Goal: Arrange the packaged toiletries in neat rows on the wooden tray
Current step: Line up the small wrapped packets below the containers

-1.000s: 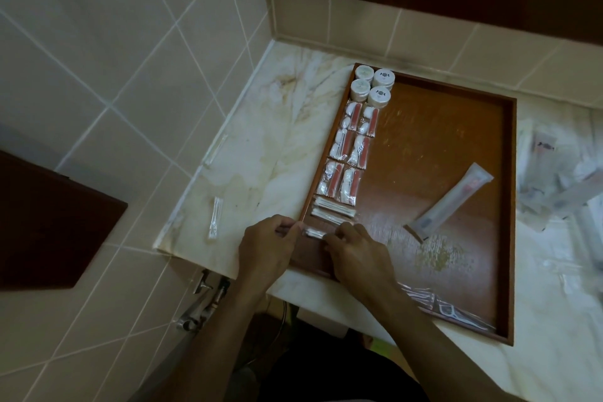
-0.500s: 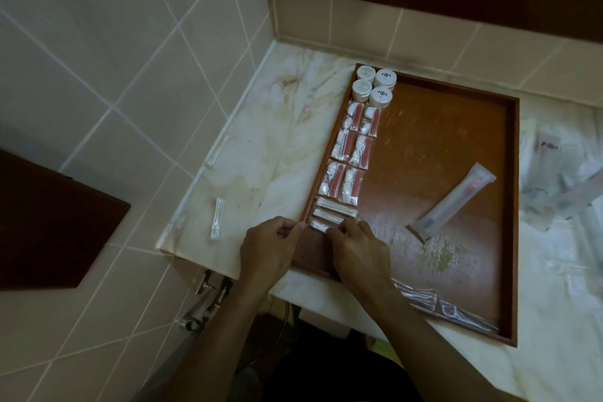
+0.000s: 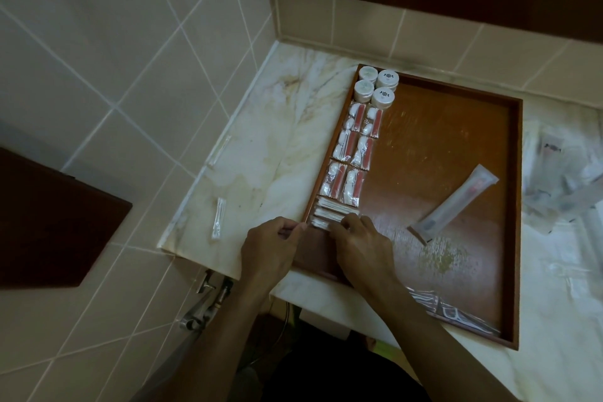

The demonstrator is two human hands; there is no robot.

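Nudged since a second ago: thin white packet (image 3: 321, 223) snug against its stack, pinched endwise by left hand (image 3: 272, 246) and right hand (image 3: 360, 243), squaring the row along wooden tray (image 3: 515, 206) edge.

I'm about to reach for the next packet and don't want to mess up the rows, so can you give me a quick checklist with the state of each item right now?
1. Thin white packets squared against the tray's left wall: ok, stacked in line below the red-and-white packets.
2. Both hands free: not ok. The left hand and the right hand both pinch the nearest thin packet.
3. Round white tubs in place: ok, four at the far left corner.
4. Long tube packet aligned: not ok, it lies diagonally mid-tray.
5. Stray items gathered: not ok, a small packet lies on the counter left of the wooden tray.
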